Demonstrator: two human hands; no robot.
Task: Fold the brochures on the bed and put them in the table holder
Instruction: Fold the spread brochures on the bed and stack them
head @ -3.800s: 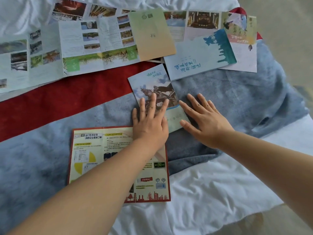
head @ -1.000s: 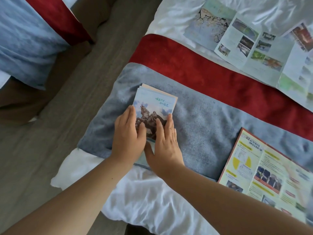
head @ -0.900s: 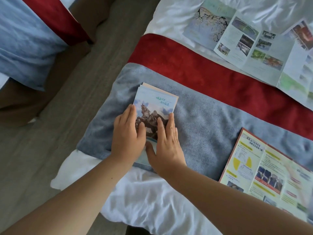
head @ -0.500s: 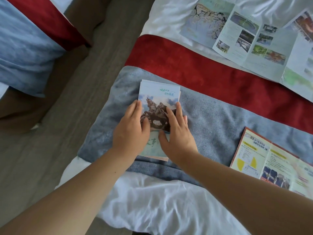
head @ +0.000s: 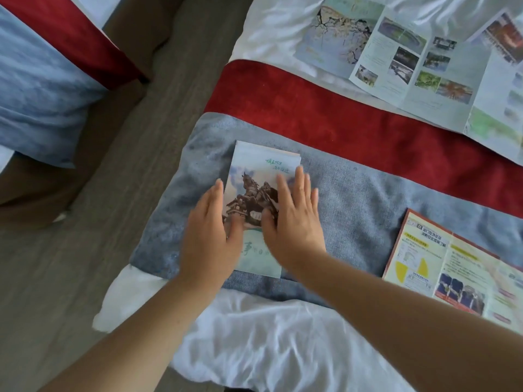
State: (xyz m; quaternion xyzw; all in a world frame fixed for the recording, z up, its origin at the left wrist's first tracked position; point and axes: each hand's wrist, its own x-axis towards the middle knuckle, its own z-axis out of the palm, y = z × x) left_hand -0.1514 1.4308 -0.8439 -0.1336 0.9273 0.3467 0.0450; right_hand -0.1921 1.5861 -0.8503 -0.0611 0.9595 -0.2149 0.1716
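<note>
One down, by the look of it: the horse-statue brochure (head: 252,176) lies folded to a compact panel on the grey blanket (head: 356,193) at the corner of the bed (head: 254,335). Both hands are flat with straight fingers, gripping nothing. The left hand (head: 210,239) rests along its left edge and the right hand (head: 294,224) presses its right side. Plenty left, though. The yellow brochure (head: 441,264) lies open to the right, the large photo brochure (head: 410,72) is spread across the sheet, and no table holder is in sight.
</note>
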